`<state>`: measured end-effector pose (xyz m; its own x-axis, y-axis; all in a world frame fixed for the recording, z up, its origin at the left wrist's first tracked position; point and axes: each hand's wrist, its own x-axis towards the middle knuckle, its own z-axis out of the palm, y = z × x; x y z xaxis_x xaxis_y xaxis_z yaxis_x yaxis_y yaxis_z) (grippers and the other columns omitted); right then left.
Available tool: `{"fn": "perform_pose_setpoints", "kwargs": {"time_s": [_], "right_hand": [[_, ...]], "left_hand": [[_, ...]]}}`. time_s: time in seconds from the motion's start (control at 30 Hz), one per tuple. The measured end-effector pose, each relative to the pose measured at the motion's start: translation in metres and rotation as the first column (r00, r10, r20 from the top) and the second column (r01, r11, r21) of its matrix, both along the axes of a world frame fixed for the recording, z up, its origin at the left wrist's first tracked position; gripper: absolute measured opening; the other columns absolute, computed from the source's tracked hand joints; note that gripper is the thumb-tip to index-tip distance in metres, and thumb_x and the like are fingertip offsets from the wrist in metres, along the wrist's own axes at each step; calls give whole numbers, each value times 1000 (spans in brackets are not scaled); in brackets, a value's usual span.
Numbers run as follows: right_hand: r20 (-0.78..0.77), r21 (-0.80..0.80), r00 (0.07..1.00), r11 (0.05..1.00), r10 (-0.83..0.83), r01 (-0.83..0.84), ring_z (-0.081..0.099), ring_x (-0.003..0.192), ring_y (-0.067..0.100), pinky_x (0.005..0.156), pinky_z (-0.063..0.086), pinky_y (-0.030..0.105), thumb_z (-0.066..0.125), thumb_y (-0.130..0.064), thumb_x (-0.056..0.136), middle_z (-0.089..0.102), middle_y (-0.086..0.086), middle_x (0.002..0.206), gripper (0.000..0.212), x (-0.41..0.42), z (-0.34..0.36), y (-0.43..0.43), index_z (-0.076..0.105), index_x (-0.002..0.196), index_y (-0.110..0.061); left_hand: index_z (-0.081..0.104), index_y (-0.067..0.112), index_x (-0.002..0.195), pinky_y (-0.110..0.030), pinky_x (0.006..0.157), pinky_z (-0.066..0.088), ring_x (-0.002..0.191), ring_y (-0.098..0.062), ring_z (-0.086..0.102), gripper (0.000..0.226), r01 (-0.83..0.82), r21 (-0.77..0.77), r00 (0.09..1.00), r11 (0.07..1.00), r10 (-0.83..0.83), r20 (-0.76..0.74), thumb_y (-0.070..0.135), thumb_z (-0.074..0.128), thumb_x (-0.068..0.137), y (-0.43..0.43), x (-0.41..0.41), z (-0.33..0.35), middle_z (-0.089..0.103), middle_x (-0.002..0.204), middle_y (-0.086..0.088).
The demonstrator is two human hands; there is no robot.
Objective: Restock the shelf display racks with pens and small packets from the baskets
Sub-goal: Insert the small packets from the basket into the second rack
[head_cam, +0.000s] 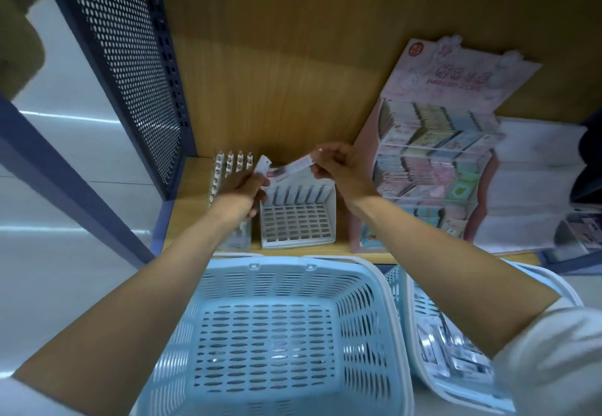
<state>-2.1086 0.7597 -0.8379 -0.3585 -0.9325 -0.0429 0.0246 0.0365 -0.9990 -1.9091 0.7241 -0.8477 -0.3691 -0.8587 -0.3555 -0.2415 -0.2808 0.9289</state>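
Both my hands are raised over a white slotted pen rack (298, 225) on the wooden shelf. My right hand (338, 168) pinches one end of a long, thin packaged pen (294, 165), held slanted above the rack's back row of pens. My left hand (242, 189) grips a small white packet (263, 166) at the pen's lower end. A clear rack of silver-tipped pens (233, 163) stands to the left, partly hidden by my left wrist. Below me a light blue basket (277, 327) looks nearly empty. A second blue basket (452, 347) on the right holds small packets.
A pink tiered display (433, 151) full of small colourful packets stands at the right on the shelf. A white display (534, 184) sits further right. A blue perforated metal panel (130, 67) closes the shelf's left side. The wooden shelf edge (286, 252) runs just above the baskets.
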Motion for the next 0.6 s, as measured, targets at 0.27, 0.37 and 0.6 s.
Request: {"fn": "perform_pose_setpoints", "kwargs": {"time_s": [0.27, 0.37, 0.6], "right_hand": [[-419, 203, 907, 979, 54, 36, 65, 63, 16, 70, 56, 33, 70, -7, 84, 68, -5, 67, 20, 17, -48, -4, 66, 72, -23], [-557, 201, 827, 979, 76, 46, 68, 71, 17, 75, 57, 33, 70, -9, 84, 69, -2, 75, 10, 27, -69, -9, 69, 79, -17], [-678, 177, 725, 984, 121, 2, 65, 69, 10, 69, 52, 17, 69, -7, 84, 71, 1, 85, 7, 35, -84, -19, 73, 89, -11]], "left_hand": [[63, 10, 95, -17, 35, 29, 39, -8, 41, 22, -59, -10, 998, 998, 59, 2, 23, 46, 102, -5, 23, -13, 53, 60, -1], [56, 11, 92, -18, 35, 29, 39, -10, 39, 14, -74, -35, 997, 997, 73, -14, 20, 49, 101, -8, 24, -17, 54, 62, -4], [55, 14, 82, -18, 34, 29, 39, -12, 41, 18, -56, -93, 997, 994, 52, -50, 17, 51, 100, -11, 27, -20, 56, 60, -4]]}}
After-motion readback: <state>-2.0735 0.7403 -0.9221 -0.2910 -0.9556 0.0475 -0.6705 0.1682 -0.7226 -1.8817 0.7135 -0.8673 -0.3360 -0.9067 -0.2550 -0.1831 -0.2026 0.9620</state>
